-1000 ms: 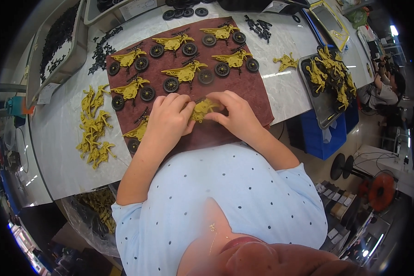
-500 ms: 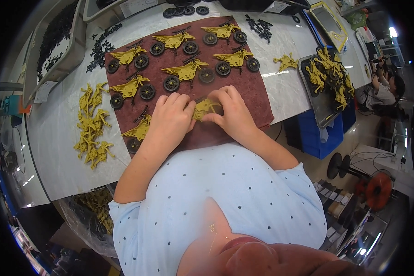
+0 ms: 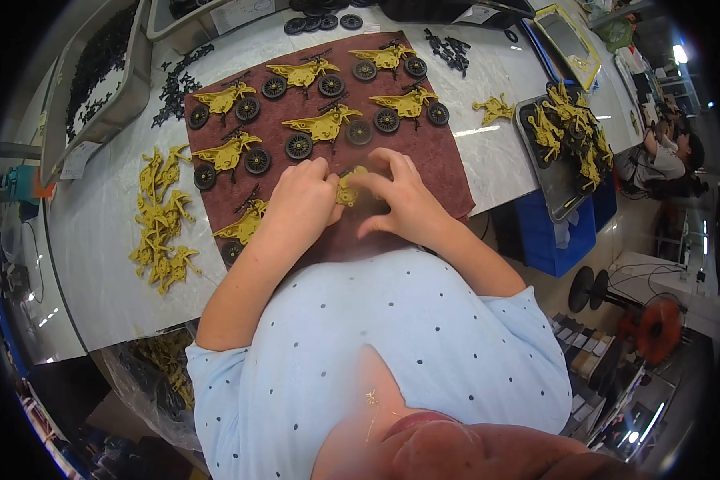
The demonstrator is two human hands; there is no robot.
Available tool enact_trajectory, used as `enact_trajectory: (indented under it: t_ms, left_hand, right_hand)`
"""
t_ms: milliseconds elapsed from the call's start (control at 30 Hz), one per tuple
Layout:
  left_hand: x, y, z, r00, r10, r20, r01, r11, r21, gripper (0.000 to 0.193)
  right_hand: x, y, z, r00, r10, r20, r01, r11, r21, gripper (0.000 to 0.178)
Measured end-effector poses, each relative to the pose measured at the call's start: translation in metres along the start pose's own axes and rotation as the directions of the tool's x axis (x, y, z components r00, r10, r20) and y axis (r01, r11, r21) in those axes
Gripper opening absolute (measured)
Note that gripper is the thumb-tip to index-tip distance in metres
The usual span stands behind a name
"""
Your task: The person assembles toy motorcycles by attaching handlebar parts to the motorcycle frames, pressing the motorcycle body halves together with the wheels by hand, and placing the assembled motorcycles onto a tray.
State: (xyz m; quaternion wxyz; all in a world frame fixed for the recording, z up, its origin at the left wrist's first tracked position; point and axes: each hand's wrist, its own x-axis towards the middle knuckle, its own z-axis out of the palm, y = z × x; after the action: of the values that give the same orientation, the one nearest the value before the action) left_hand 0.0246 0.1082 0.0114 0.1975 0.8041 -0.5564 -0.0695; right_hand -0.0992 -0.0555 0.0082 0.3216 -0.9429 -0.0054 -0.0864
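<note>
At centre, the left hand (image 3: 302, 196) grips a yellow toy motorbike body (image 3: 346, 194); the right hand (image 3: 370, 206) has thumb and fingers apart. Probably mid-assembly; next calls for steadying it.

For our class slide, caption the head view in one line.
Left hand holds a yellow part, right hand open close by, near model motorbikes on maroon cloth.

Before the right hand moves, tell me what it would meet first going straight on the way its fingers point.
Most likely the yellow toy motorcycle body at the left hand; the right hand overlaps it in view, so depth and contact are unclear.
</note>
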Motion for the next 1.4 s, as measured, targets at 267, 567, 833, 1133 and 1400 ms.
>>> enact_trajectory:
  t_ms: [267, 567, 833, 1133, 1400]
  left_hand:
    - [-0.005, 0.016, 0.000, 0.992, -0.103, -0.071, 0.098, 0.993, -0.072, 0.033]
    - [-0.015, 0.006, 0.007, 0.952, 0.059, -0.299, -0.039, 0.997, 0.072, 0.031]
    - [-0.011, -0.001, 0.003, 0.962, 0.110, -0.250, -0.097, 0.993, 0.062, 0.026]
    - [-0.009, 0.005, -0.011, 0.863, 0.168, -0.476, -0.073, 0.974, 0.213, 0.031]
    - [-0.010, 0.020, -0.029, 0.804, 0.362, -0.471, -0.237, 0.922, 0.305, 0.045]
  right_hand:
    - [0.014, 0.008, 0.011, 0.930, -0.295, -0.220, 0.256, 0.948, -0.189, 0.032]
    - [0.029, 0.007, 0.008, 0.877, -0.438, -0.200, 0.375, 0.882, -0.285, 0.021]
    - [0.030, -0.001, 0.014, 0.904, -0.385, -0.187, 0.308, 0.889, -0.340, 0.013]
    - [0.023, -0.004, -0.016, 0.977, -0.030, -0.210, 0.076, 0.974, 0.212, 0.049]
    - [0.018, -0.008, -0.029, 0.913, 0.308, 0.267, -0.358, 0.295, 0.886, 0.037]
